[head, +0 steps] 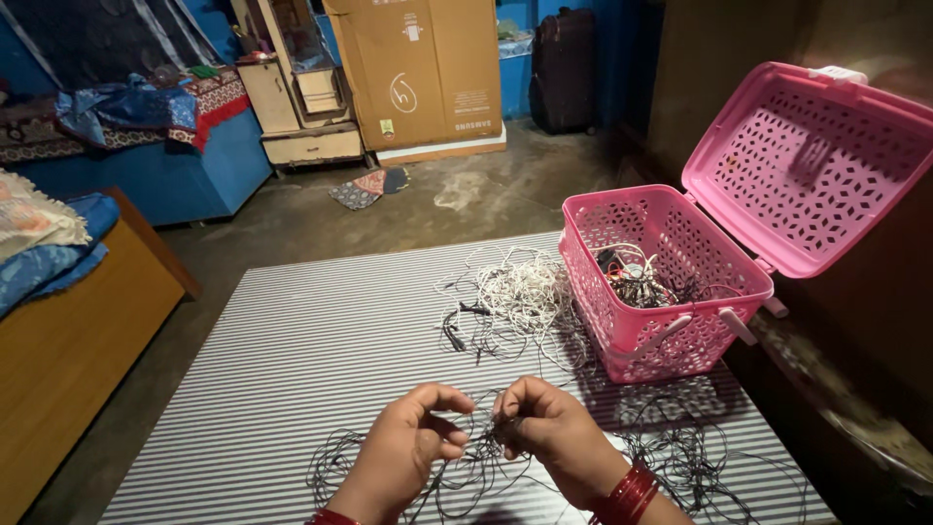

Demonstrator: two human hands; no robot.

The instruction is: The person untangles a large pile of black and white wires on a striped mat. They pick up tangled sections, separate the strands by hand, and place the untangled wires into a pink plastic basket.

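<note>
Striped mat point(321, 350) — two hands, one basket point(649, 282).

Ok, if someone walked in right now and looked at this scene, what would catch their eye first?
Probably the bright pink perforated plastic basket at the right edge of the striped black-and-white mat, its hinged lid flung open and dark cords inside. Next to it lies a heap of tangled white wires. At the near edge, the left hand and right hand pinch a snarl of thin black wire between them.
</note>
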